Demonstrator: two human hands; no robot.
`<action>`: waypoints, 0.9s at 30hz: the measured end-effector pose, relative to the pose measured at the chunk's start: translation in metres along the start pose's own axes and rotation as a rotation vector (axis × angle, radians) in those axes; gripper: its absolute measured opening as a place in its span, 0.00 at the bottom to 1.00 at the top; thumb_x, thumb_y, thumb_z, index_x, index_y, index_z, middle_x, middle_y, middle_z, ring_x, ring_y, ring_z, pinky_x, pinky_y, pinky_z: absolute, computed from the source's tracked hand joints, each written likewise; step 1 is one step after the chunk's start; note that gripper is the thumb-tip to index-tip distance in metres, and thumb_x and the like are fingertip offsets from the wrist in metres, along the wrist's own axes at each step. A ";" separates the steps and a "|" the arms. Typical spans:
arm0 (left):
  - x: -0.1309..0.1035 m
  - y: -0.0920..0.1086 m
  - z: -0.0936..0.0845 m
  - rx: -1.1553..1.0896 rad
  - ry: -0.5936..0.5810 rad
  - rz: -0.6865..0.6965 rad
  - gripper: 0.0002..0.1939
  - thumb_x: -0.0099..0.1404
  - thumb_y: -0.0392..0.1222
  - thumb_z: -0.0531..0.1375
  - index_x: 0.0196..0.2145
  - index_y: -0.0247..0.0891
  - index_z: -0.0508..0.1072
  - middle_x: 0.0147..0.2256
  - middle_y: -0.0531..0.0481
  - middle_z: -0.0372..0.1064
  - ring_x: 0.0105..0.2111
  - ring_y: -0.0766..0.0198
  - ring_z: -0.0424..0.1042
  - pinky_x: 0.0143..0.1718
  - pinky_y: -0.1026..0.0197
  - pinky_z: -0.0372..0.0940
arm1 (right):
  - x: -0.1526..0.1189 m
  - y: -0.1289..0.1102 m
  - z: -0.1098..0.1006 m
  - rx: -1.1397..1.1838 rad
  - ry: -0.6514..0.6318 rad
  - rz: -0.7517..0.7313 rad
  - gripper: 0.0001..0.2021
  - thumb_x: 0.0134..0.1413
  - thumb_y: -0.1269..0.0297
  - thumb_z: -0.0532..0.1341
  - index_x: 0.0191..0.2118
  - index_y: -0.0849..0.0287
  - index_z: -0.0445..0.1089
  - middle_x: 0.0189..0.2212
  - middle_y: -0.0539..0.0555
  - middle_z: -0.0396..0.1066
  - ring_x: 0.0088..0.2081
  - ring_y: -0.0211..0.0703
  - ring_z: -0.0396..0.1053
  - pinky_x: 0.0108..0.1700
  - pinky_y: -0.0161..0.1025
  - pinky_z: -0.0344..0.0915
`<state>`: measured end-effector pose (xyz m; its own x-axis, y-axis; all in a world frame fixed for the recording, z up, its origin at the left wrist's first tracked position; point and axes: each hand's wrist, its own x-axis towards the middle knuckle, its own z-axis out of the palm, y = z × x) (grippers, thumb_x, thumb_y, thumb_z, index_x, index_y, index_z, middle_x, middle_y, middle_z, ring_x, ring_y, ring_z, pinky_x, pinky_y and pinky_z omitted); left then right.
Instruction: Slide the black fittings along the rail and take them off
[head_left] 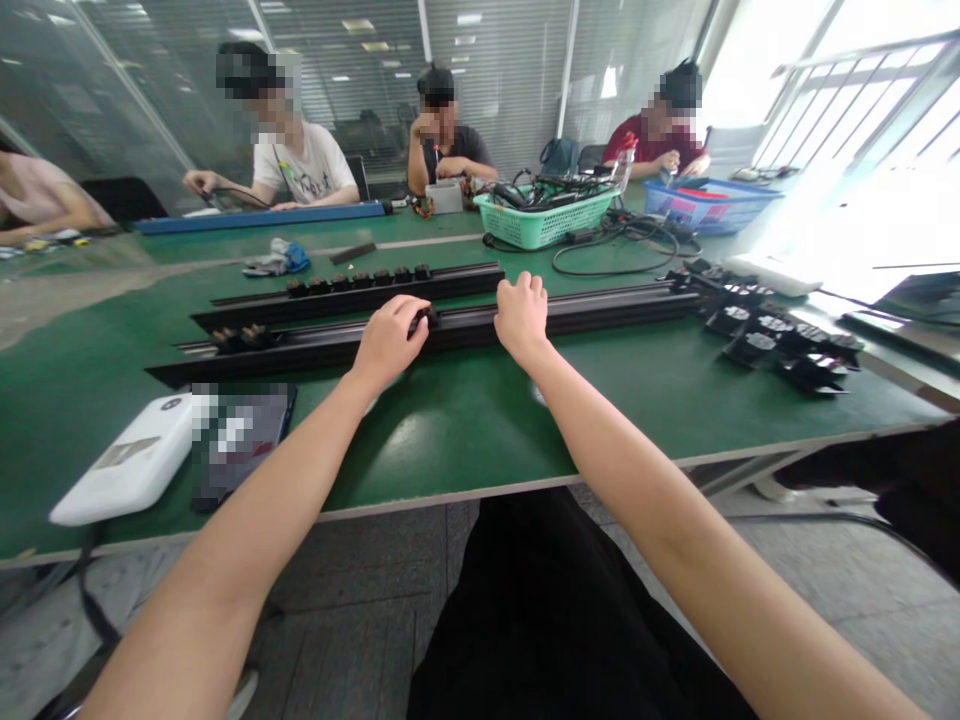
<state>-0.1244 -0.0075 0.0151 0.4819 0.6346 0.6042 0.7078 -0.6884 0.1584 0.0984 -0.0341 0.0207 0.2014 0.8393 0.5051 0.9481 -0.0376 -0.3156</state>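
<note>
A long black rail (615,312) lies across the green table in front of me. My left hand (388,340) is closed around a small black block (426,318) at the rail's middle, with thumb and fingers on either side. To the right, my right hand (523,318) rests on the same rail with its fingers curled over the edge; the fingertips are hidden behind it. Several small black blocks (244,338) sit near the rail's left end. Behind it, a second black rail (465,284) carries a row of similar blocks (362,281).
Several black fan-like parts (757,325) are heaped at the right. A white device (135,455) and a dark phone (247,450) lie front left. Farther back are gloves (277,258), a green basket (544,222) of cables and a blue basket (709,205). Several people sit across the table.
</note>
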 end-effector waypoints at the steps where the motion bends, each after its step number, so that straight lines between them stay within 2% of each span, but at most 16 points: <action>1: 0.000 0.000 0.000 0.002 0.000 0.000 0.18 0.72 0.42 0.52 0.53 0.38 0.76 0.54 0.40 0.73 0.55 0.50 0.72 0.61 0.47 0.66 | 0.000 0.001 0.000 0.009 0.004 0.008 0.11 0.66 0.74 0.56 0.47 0.65 0.75 0.51 0.72 0.68 0.56 0.63 0.64 0.55 0.58 0.63; 12: -0.001 0.001 0.000 0.014 -0.004 -0.006 0.18 0.72 0.42 0.52 0.54 0.38 0.75 0.54 0.40 0.74 0.56 0.50 0.72 0.60 0.47 0.66 | 0.009 0.016 0.019 0.168 0.126 -0.017 0.10 0.68 0.66 0.57 0.44 0.62 0.75 0.47 0.72 0.68 0.56 0.69 0.63 0.53 0.64 0.63; 22: -0.001 0.001 -0.001 0.010 -0.013 -0.003 0.19 0.72 0.42 0.51 0.53 0.36 0.75 0.54 0.38 0.73 0.56 0.49 0.72 0.61 0.46 0.65 | 0.004 0.011 0.006 0.064 0.010 0.029 0.10 0.67 0.65 0.60 0.48 0.62 0.76 0.53 0.72 0.65 0.59 0.68 0.60 0.55 0.62 0.62; 27: -0.001 0.003 -0.003 0.021 -0.024 -0.011 0.18 0.72 0.42 0.52 0.54 0.38 0.75 0.54 0.40 0.73 0.56 0.49 0.72 0.61 0.46 0.65 | 0.010 0.019 0.007 0.052 -0.050 -0.039 0.10 0.65 0.65 0.60 0.46 0.62 0.76 0.55 0.71 0.62 0.59 0.68 0.57 0.54 0.62 0.62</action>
<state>-0.1241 -0.0109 0.0171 0.4858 0.6507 0.5836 0.7240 -0.6737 0.1485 0.1169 -0.0221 0.0138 0.1510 0.8657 0.4773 0.9408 0.0224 -0.3382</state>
